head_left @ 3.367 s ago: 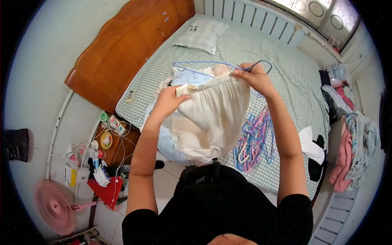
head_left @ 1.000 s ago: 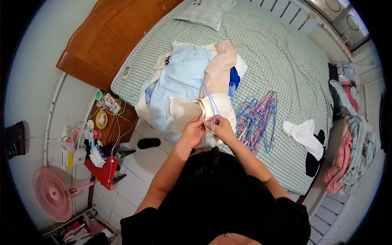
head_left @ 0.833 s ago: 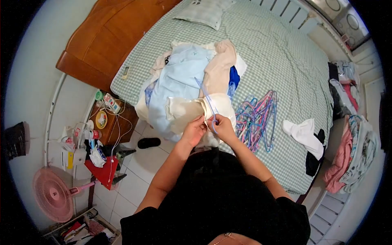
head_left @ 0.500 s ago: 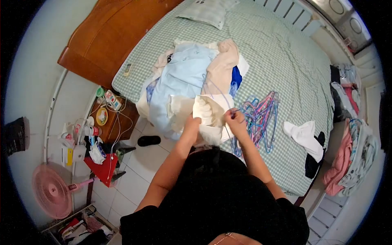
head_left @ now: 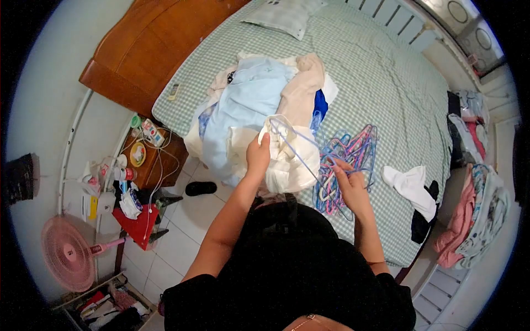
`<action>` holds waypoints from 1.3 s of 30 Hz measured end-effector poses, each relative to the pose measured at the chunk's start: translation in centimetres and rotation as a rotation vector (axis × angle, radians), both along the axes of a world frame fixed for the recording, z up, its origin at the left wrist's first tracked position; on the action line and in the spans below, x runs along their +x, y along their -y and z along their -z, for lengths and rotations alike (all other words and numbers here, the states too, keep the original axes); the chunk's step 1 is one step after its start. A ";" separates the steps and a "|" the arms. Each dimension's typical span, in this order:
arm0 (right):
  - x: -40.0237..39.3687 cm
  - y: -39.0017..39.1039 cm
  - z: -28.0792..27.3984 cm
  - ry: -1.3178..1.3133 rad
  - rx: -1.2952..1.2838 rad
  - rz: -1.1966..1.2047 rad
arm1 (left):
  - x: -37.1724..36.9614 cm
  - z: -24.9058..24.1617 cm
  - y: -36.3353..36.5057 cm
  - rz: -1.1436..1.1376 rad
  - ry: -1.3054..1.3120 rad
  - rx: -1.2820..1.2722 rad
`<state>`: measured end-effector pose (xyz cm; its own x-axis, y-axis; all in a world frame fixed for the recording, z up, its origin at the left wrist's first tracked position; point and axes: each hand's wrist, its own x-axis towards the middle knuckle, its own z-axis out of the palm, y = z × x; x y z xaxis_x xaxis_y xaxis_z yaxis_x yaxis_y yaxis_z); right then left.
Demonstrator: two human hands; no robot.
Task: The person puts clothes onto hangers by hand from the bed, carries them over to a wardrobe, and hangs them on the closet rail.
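My left hand (head_left: 258, 153) grips the upper edge of a cream garment (head_left: 295, 171), which hangs in front of my body. A bluish-purple hanger (head_left: 298, 135) lies across the garment's opening, one end at the neckline. At its other end, my right hand (head_left: 349, 181) is closed on the hanger, to the right of the garment. Beyond my right hand a tangle of pink and blue hangers (head_left: 361, 146) rests on the bed. Behind the garment is a pile with a light blue garment (head_left: 248, 94) and a beige one (head_left: 302, 88) on top.
The bed has a green checked sheet (head_left: 381, 83) and a pillow (head_left: 284, 16). White and black clothes (head_left: 411, 190) lie at its right edge. To the left are a nightstand (head_left: 174, 157), a pink fan (head_left: 69, 252) and a black slipper (head_left: 201, 188).
My right hand has moved right and nearer my body, drawing the hanger's end away from the garment. My left hand has risen slightly with the garment's edge.
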<state>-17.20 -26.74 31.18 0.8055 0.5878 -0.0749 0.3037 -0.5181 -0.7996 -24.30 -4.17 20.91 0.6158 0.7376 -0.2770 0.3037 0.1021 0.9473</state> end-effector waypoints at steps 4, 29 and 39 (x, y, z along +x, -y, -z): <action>-1.4 -0.5 3.3 -0.094 0.012 -0.039 | 0.9 -1.5 1.3 0.023 -0.045 0.250; 9.8 -10.2 -4.4 -0.368 1.237 0.486 | -0.3 -2.7 4.0 0.169 -0.197 0.488; 1.9 -5.2 -1.9 -0.677 0.530 0.109 | -0.6 -5.6 1.2 0.529 0.338 -0.509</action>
<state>-15.27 -21.52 33.05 0.7404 0.6031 -0.2968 -0.3550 -0.0241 -0.9345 -24.95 -5.39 26.54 0.9586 0.1581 -0.2367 0.1381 0.4688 0.8724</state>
